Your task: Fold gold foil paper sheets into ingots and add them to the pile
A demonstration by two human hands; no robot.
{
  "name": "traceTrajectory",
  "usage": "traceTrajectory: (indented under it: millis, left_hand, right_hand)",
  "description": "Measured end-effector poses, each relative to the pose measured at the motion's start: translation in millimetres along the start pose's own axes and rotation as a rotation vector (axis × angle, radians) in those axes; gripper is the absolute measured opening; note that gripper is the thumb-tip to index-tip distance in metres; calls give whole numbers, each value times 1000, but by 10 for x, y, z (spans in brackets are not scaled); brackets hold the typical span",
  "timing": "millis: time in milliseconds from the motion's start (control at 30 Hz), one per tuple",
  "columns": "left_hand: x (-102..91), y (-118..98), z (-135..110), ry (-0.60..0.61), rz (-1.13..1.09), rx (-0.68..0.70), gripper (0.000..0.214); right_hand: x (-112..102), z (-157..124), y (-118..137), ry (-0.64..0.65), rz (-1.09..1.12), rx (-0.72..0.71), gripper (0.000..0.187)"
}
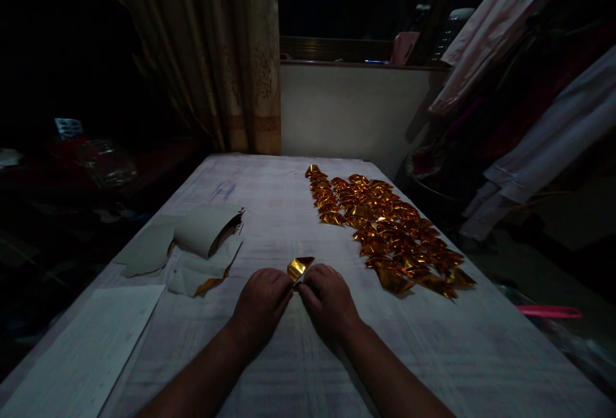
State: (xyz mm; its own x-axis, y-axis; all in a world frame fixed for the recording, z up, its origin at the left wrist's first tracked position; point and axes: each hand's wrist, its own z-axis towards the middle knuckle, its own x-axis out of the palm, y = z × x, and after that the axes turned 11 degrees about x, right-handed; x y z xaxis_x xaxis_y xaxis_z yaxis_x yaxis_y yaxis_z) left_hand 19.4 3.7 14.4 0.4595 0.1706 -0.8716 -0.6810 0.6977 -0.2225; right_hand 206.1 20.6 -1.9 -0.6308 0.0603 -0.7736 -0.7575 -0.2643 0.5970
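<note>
My left hand (262, 304) and my right hand (327, 299) meet at the middle of the table, fingers pinched together on a small piece of gold foil paper (299, 267) that sticks up between them. It is partly folded, with a shiny gold face. To the right lies a long spread of several folded gold foil pieces (389, 232), running from the far middle of the table toward its right edge. On the left rest curled sheets of paper (202, 238) with a pale back and gold underside.
The table (289, 366) wears a pale checked cloth. A flat white sheet (91, 347) lies at its near left corner. A curtain (231, 52) hangs behind, hanging clothes (529, 84) crowd the right side, and a pink object (548, 311) lies low at right. The room is dark.
</note>
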Motion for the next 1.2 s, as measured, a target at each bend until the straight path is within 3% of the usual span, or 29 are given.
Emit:
traceTrajectory:
  millis: [367,633,933,1200]
  left_hand:
    - [-21,15,-42,-27,-19,85,16]
    - [-112,-8,-77,31,3,144,25]
    - [-69,94,-176,105,26,177,34]
    - [-173,160,-188,157,-6,228,33]
  right_hand:
    - [17,2,-21,-27,0,-2,9]
    - [34,-19,39,-60,-62,12,9]
    - [5,25,-54,17,40,21,15]
    - [-16,43,-180,61,56,15,17]
